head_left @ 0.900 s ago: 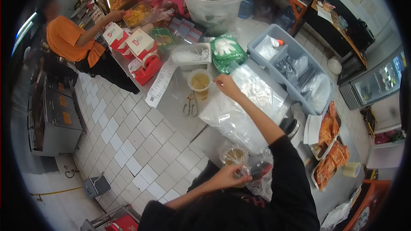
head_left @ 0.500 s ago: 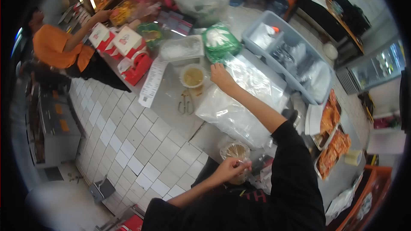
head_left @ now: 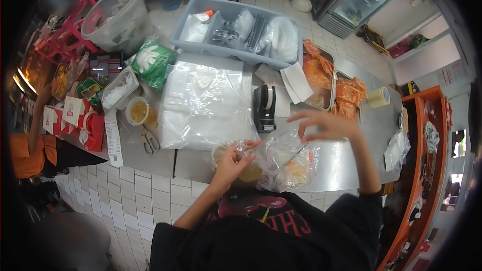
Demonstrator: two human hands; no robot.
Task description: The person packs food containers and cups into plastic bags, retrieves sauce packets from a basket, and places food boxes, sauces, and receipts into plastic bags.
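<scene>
Tub [head_left: 250,172] holds yellowish contents; left hand [head_left: 232,164] pinches clear plastic [head_left: 244,146]; right hand [head_left: 324,125] hangs unclenched

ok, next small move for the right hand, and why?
Probably lower the right hand and grip the edge of the clear bag: its spread fingers look empty and sit close to that bag, while the left hand is occupied pinching clear plastic by the tub.
</scene>
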